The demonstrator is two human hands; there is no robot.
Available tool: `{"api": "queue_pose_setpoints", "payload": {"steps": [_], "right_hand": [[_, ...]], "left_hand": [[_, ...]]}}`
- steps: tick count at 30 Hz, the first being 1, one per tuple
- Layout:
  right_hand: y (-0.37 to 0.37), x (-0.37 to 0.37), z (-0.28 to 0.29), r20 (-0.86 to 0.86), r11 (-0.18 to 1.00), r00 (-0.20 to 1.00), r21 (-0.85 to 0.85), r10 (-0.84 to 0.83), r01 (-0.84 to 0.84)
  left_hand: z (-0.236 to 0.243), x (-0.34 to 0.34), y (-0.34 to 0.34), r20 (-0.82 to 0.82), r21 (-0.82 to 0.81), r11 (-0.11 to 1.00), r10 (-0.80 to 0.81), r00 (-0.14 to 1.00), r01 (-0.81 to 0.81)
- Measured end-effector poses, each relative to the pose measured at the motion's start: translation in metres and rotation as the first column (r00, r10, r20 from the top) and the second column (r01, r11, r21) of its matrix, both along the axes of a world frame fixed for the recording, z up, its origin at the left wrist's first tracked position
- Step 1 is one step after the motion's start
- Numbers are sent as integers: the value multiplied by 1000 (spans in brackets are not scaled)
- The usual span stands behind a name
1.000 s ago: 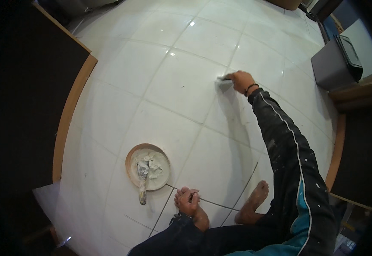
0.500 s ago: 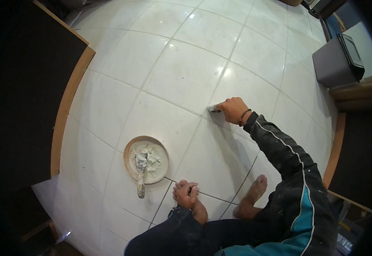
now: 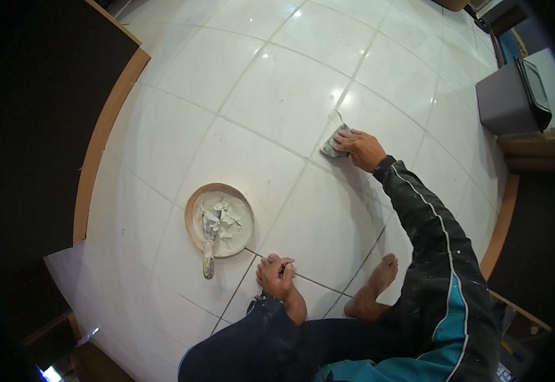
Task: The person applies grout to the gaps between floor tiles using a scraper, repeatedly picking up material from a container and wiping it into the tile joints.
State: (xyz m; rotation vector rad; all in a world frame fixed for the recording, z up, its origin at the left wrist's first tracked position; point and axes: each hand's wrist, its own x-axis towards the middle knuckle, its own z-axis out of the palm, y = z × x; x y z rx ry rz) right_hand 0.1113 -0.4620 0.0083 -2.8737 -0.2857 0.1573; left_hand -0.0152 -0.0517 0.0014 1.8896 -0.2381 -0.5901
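My right hand grips a flat grey pad, smeared pale and too indistinct to name exactly, pressed on the white tiled floor beside a grout line. My left hand is low in the middle over my left foot, fingers curled round what might be something small and dark. To its left a round shallow tray holds white paste, with a smeared putty knife lying in it, handle over the rim. Grout lines near my bare feet look dark, those farther forward pale.
Dark panels with wooden edging border the floor on the left, and a similar edge is on the right. A grey bin is at the upper right. A translucent sheet lies at the lower left.
My right hand came nearer my body, then shifted slightly forward again; the pad now shows more of its flat face. My left hand stays over the foot.
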Motion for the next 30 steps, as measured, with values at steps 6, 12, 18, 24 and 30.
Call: {"api": "queue_pose_setpoints", "payload": {"steps": [6, 12, 18, 24, 30], "right_hand": [[-17, 31, 21, -161, 982, 969, -38, -190, 186], [-23, 92, 25, -62, 850, 874, -278, -481, 448], [47, 45, 14, -92, 915, 923, -200, -373, 349], [98, 18, 28, -190, 973, 957, -114, -221, 202], [78, 26, 27, -168, 974, 961, 7, -221, 225]], "left_hand": [[2, -1, 3, -36, 6, 1000, -26, 999, 26], [14, 6, -3, 110, 43, 998, -54, 992, 49], [10, 0, -2, -12, 7, 1000, 8, 1000, -8], [-2, -2, 0, 28, -37, 999, 26, 999, -25], [7, 2, -6, 28, -29, 1000, 9, 1000, -8]]}}
